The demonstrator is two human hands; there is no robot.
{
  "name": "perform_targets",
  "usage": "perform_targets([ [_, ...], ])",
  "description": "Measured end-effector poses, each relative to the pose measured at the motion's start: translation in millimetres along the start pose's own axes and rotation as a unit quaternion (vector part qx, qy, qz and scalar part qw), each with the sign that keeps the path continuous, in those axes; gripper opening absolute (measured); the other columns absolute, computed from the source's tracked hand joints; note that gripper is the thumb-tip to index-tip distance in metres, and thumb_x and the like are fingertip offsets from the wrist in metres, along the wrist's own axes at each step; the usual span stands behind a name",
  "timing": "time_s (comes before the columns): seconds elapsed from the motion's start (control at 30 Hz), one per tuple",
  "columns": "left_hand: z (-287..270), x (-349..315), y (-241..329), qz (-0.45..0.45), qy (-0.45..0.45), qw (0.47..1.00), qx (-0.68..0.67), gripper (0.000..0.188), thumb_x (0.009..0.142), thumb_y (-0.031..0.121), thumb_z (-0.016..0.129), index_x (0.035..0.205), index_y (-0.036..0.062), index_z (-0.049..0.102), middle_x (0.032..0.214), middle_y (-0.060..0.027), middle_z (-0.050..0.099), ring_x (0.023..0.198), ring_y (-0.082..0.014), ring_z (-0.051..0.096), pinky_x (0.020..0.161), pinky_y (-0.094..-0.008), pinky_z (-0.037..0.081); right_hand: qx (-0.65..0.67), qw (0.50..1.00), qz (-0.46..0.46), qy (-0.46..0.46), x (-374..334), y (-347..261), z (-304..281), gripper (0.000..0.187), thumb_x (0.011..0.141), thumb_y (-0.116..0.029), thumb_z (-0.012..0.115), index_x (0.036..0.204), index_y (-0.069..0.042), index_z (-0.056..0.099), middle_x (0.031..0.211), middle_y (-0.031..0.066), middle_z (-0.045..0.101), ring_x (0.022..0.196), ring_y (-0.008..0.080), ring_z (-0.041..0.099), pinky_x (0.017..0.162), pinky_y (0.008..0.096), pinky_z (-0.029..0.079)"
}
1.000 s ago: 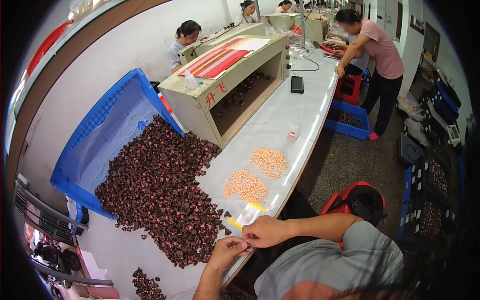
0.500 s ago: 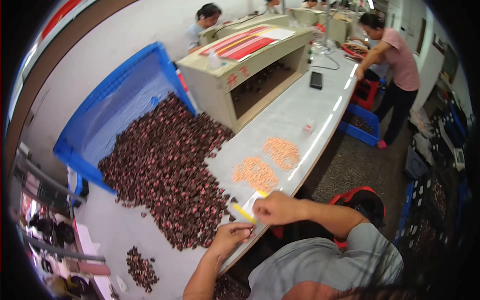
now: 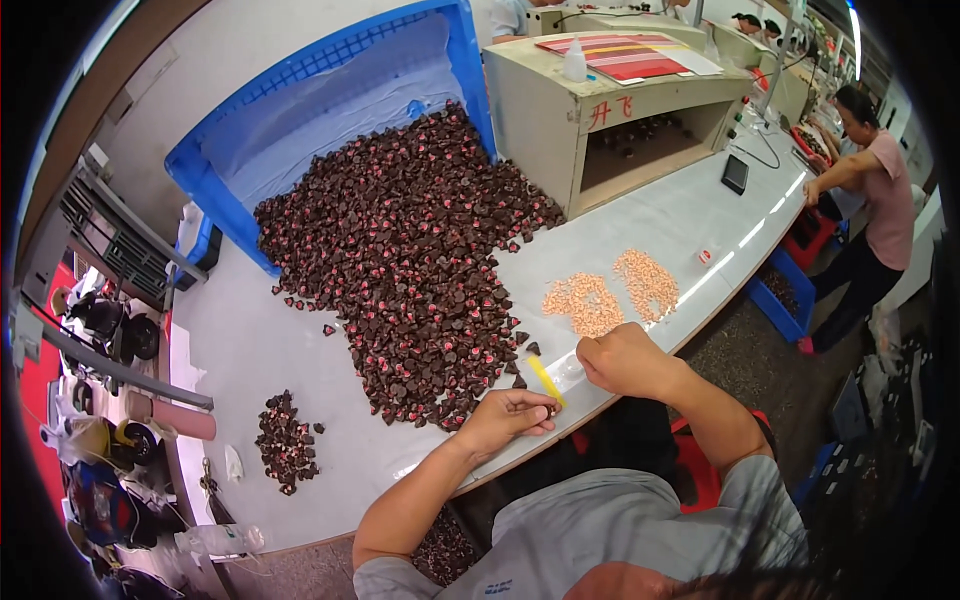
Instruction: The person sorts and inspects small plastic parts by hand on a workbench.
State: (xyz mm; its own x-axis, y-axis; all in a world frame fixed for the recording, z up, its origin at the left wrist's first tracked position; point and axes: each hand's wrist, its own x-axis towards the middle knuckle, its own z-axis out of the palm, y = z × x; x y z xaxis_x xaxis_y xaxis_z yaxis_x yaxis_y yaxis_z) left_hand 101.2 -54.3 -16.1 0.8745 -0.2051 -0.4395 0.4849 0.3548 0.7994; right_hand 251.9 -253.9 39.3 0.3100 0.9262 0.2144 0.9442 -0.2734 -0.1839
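My left hand (image 3: 507, 420) is at the table's near edge, thumb and fingers pinched together. Something small and dark shows at its fingertips, too small to name for sure. Close on its right my right hand (image 3: 632, 363) is closed, knuckles up; whatever its fingers hold is hidden. Between the hands lies a flat whitish piece with a yellow strip (image 3: 546, 382) along its left side. Behind the hands spreads a large heap of small dark brown pieces with pink marks (image 3: 400, 270). Small peach-coloured pieces lie in two patches, a nearer one (image 3: 590, 303) and a farther one (image 3: 645, 284).
A tipped blue crate (image 3: 330, 65) backs the heap. Right of it stands an open-fronted beige box (image 3: 530, 120) carrying a white bottle (image 3: 575, 62). A smaller dark pile (image 3: 286, 445) sits at left. A black device (image 3: 735, 174) lies farther along; a person (image 3: 885, 190) works at far right.
My view has turned, so the table and heap sit farther right and higher. Both hands stay near the yellow-edged piece; the second yellow strip beside my right hand no longer shows.
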Motion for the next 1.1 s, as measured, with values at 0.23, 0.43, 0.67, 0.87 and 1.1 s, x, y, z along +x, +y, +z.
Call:
perform_targets([
  [0.23,-0.5,0.2,-1.0,-0.005,0.001,1.000,-0.016,0.026,0.090,0.010,0.065,0.113,-0.0020,0.065,0.111,-0.0124,0.067,0.089,-0.0142,0.066,0.078,-0.0238,0.055,-0.024,1.000,0.007,-0.015,-1.5,-0.8,4.0,0.012,0.077,-0.014,0.064,0.073,-0.005,0.056,0.059,0.0096,0.061,0.054,0.0290,0.063,0.052,0.0402,0.049],
  [0.43,-2.8,-0.5,-2.0,0.003,0.002,1.000,-0.028,0.026,0.092,0.010,0.063,0.115,-0.0020,0.063,0.113,-0.0128,0.067,0.090,-0.0152,0.067,0.079,-0.0238,0.055,0.128,0.988,0.017,0.088,-6.6,-18.4,2.0,0.009,0.076,-0.009,0.065,0.075,-0.005,0.058,0.056,0.0088,0.060,0.049,0.0267,0.061,0.047,0.0371,0.047],
  [0.67,-3.9,4.7,-7.7,0.006,0.004,0.998,-0.055,0.026,0.092,0.008,0.062,0.115,-0.0038,0.062,0.106,-0.0144,0.067,0.090,-0.0189,0.068,0.079,-0.0257,0.056,0.253,0.961,0.012,0.107,-11.9,-41.3,19.1,0.009,0.075,-0.006,0.070,0.078,-0.005,0.061,0.055,0.0062,0.058,0.046,0.0217,0.059,0.045,0.0321,0.045],
  [0.87,-6.4,6.1,-10.7,0.002,-0.002,0.999,-0.051,0.028,0.093,0.008,0.061,0.117,-0.0052,0.060,0.108,-0.0145,0.066,0.091,-0.0186,0.068,0.081,-0.0247,0.057,0.232,0.968,0.008,0.099,-11.4,-43.1,28.3,0.011,0.077,-0.010,0.070,0.081,-0.007,0.061,0.056,0.0076,0.060,0.050,0.0277,0.061,0.047,0.0358,0.047],
  [1.1,-6.2,3.4,-7.9,0.003,-0.002,0.998,-0.055,0.025,0.092,0.007,0.062,0.114,-0.0050,0.062,0.105,-0.0148,0.067,0.089,-0.0188,0.068,0.080,-0.0251,0.057,0.355,0.928,0.109,0.036,-9.0,-44.9,22.3,0.012,0.082,-0.012,0.068,0.085,-0.004,0.058,0.059,0.0089,0.061,0.054,0.0255,0.062,0.051,0.0345,0.046],
])
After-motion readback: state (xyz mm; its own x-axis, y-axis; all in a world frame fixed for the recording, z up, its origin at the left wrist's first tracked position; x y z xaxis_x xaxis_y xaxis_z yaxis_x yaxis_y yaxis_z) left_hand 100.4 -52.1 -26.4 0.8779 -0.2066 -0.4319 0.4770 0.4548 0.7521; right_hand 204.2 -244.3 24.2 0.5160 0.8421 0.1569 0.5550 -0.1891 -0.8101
